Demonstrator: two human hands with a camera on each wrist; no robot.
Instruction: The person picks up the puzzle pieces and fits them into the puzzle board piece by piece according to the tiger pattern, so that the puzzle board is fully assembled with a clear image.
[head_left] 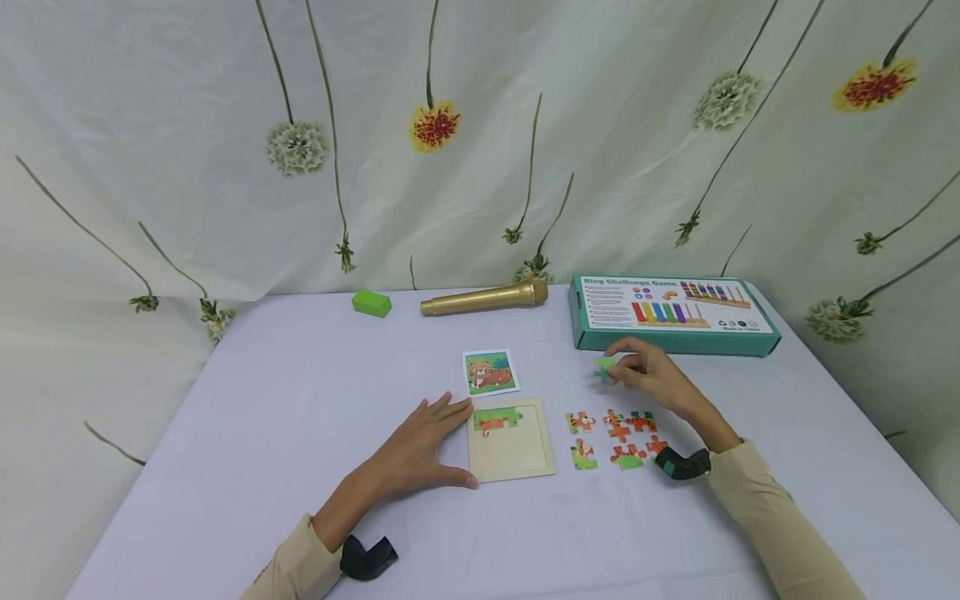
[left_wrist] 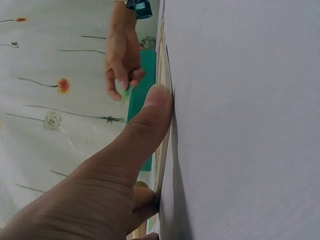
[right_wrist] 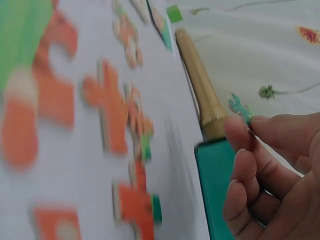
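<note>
My right hand (head_left: 648, 375) pinches a green jigsaw piece (head_left: 603, 367) between thumb and finger, raised above the table in front of the box; the right wrist view shows the same piece (right_wrist: 241, 109) at the fingertips. My left hand (head_left: 423, 446) lies spread at the left side of a square wooden puzzle tray (head_left: 517, 458), fingertips and thumb touching its edge. Joined pieces (head_left: 497, 419) in green and orange fill part of the tray's top row. Several loose orange and green pieces (head_left: 618, 429) lie right of the tray. Behind it is a tiger picture card (head_left: 491, 372).
A teal Ring Challenge Game box (head_left: 675, 342) stands at the back right. Left of it lie a gold microphone (head_left: 483, 300) and a green block (head_left: 371, 303). A flowered curtain (head_left: 480, 200) hangs behind the white-covered table (head_left: 262, 400).
</note>
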